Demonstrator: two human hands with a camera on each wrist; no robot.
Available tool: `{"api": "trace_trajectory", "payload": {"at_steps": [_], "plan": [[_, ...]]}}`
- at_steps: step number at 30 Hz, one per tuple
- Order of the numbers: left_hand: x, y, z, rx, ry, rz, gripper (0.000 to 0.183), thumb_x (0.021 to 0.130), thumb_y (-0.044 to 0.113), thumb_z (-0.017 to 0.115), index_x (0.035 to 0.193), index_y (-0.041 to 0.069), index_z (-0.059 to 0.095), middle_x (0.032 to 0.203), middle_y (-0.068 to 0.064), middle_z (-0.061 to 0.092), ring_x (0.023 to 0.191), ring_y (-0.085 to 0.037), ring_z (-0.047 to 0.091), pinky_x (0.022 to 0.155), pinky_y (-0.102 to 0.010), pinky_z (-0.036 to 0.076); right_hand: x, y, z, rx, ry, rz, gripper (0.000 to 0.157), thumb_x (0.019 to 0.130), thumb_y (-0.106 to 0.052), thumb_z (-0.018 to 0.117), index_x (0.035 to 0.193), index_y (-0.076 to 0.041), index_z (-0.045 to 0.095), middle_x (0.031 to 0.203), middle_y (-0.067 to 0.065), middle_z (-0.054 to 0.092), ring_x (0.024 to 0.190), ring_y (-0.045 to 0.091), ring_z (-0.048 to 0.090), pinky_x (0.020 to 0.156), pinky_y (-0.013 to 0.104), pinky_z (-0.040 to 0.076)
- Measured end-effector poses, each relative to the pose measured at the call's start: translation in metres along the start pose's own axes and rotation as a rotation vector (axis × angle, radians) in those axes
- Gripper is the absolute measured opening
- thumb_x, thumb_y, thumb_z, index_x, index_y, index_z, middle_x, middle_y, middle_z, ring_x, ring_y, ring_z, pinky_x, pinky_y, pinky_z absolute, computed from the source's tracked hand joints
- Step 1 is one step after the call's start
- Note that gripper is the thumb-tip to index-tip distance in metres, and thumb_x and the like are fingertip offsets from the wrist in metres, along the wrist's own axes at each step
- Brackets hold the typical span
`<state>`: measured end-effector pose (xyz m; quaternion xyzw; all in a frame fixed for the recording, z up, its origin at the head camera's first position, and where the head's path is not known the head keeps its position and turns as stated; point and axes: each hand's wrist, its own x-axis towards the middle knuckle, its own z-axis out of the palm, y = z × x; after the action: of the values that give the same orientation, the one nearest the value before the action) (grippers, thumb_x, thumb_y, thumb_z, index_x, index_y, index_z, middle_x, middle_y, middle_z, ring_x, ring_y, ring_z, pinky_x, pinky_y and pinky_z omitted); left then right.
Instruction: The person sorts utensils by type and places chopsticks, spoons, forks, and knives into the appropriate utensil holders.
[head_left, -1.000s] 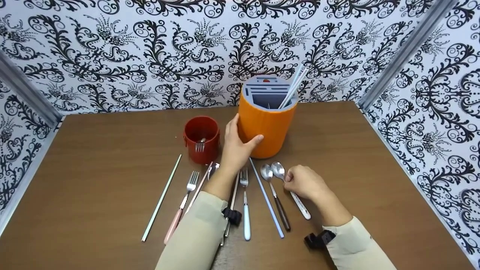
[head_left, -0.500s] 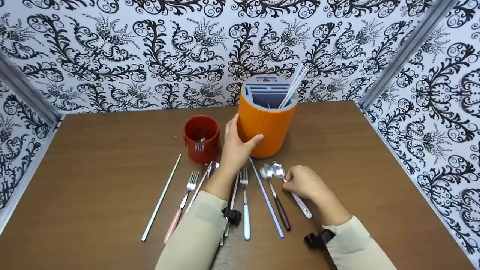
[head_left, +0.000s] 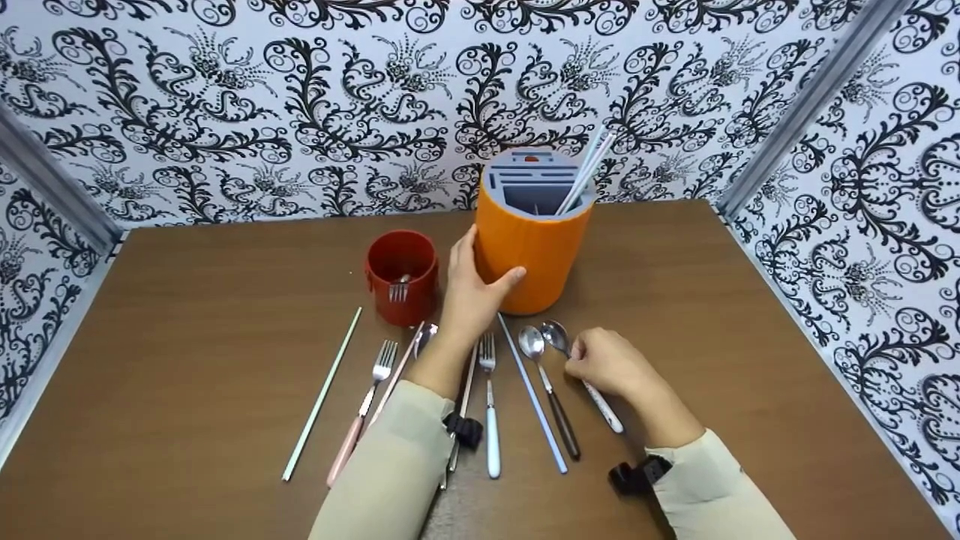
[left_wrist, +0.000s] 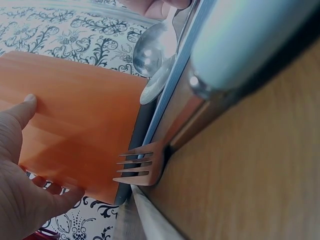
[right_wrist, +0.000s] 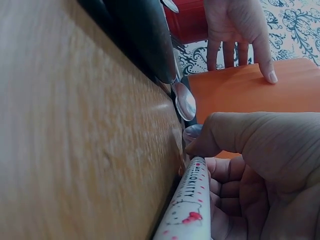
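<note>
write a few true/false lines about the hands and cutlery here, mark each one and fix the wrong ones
1. The left hand touches the orange utensil holder. True.
2. The right hand holds a fork. False: the right hand pinches a Hello Kitty spoon.
3. In the head view, the red cup stands left of the orange utensil holder. True.
4. The pink-handled fork is inside the red cup. False: the pink-handled fork lies on the table.
5. Light-coloured chopsticks stick up out of the orange utensil holder. True.
6. The dark-handled spoon's bowl points toward the person. False: the dark-handled spoon has its handle toward the person.
</note>
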<state>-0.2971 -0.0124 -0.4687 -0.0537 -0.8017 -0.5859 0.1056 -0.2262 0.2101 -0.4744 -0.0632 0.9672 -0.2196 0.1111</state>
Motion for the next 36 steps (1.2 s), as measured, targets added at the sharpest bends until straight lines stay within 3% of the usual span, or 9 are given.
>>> {"api": "trace_trajectory", "payload": {"at_steps": [11,18,32,36], "plan": [[0.0,-0.002,0.001,-0.004,0.001,-0.014,0.097,0.086,0.038,0.086,0.163,0.015,0.031,0.163,-0.01,0.038,0.15,-0.026,0.039,0.128,-0.043,0.03,-0.005,-0.004,-0.007,0.058,0.034,-0.024,0.004,0.086,-0.011,0.067,0.085,-0.011,0.063,0.075,0.001,0.063,0.066,0.015,0.054,0.062,0.03,0.044],[0.001,-0.002,0.001,-0.013,0.006,0.023,0.097,0.085,0.037,0.086,0.162,0.011,0.032,0.161,-0.012,0.04,0.149,-0.027,0.04,0.128,-0.041,0.03,-0.008,-0.006,-0.021,0.128,0.066,-0.078,0.003,0.089,-0.011,0.066,0.088,-0.008,0.065,0.084,0.004,0.066,0.076,0.016,0.058,0.069,0.031,0.048],[0.0,0.0,0.0,-0.02,-0.011,-0.005,0.097,0.086,0.038,0.085,0.163,0.013,0.031,0.163,-0.011,0.037,0.15,-0.026,0.04,0.128,-0.042,0.03,-0.008,-0.002,-0.033,0.463,0.198,-0.087,0.007,0.097,-0.009,0.068,0.095,-0.003,0.066,0.08,0.001,0.06,0.068,0.012,0.053,0.059,0.021,0.045],[0.0,0.0,0.0,-0.018,-0.01,-0.009,0.097,0.086,0.037,0.085,0.163,0.014,0.031,0.163,-0.011,0.037,0.15,-0.026,0.039,0.128,-0.043,0.029,-0.008,-0.003,-0.033,0.561,0.203,-0.07,0.009,0.098,-0.009,0.068,0.097,0.0,0.065,0.078,0.0,0.063,0.067,0.01,0.056,0.06,0.022,0.05]]}}
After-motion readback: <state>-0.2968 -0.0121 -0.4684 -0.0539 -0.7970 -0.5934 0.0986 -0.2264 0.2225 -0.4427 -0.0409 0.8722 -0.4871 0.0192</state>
